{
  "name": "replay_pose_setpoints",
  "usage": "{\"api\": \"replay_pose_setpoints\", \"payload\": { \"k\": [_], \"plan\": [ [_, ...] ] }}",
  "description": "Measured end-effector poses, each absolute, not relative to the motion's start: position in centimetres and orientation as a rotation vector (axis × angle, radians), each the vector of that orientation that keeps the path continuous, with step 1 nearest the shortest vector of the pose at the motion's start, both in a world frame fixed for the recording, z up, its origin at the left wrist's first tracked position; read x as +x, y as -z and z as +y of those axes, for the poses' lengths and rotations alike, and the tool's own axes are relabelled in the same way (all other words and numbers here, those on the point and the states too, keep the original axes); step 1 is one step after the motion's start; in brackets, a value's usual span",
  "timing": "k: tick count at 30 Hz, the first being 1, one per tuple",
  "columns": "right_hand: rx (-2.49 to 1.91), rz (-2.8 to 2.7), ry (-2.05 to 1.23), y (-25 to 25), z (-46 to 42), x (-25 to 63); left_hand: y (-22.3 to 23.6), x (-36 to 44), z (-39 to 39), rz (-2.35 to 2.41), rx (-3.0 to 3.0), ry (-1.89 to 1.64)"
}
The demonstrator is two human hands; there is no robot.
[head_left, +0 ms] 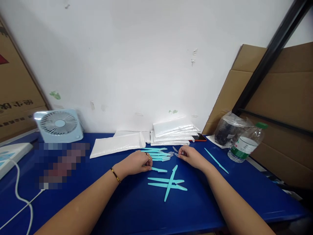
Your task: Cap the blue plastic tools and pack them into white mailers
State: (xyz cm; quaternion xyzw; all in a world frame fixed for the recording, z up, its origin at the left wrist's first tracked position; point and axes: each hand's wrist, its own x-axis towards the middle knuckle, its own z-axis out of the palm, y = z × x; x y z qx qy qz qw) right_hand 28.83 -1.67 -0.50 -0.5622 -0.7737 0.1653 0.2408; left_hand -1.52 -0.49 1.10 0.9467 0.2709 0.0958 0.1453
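Observation:
My left hand point(139, 162) is closed on one end of a turquoise eyebrow razor point(159, 170), whose other end points right. Just beyond it lies a bunch of similar razors point(157, 154). At their right ends are several small clear blade caps point(171, 153). My right hand point(189, 154) pinches with thumb and forefinger at what looks like a small clear cap point(176, 155). Nearer to me, two razors point(166, 185) lie side by side, with a third razor point(171, 182) crossing over them. Another razor point(216, 160) rests alone to the right of my right hand.
White padded mailers point(171, 130) are stacked against the wall, with another mailer point(117, 144) flat to their left. A phone point(200, 137) peeks out behind the stack. A bottle point(246, 143) and a bagged dark container point(225, 129) stand right. A fan point(60, 125) stands left.

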Motion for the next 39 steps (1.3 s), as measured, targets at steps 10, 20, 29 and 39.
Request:
{"api": "replay_pose_setpoints", "payload": {
  "k": [10,20,29,39],
  "plan": [
    [-1.248,-1.971,-0.969,-0.8,-3.4,26.3,-0.9,-0.7,-0.4,0.942,2.618,-0.529],
    [-1.231,-2.01,-0.851,0.0,-3.1,24.5,-0.2,0.1,-0.4,0.959,2.631,-0.606],
    [-1.676,-1.917,-0.143,0.5,0.0,30.2,-0.2,2.6,-3.3,1.162,2.498,-0.607],
    [-1.721,-2.052,-0.201,2.7,1.9,28.1,0.9,6.0,-4.8,1.269,2.411,-0.375]
  ]
}}
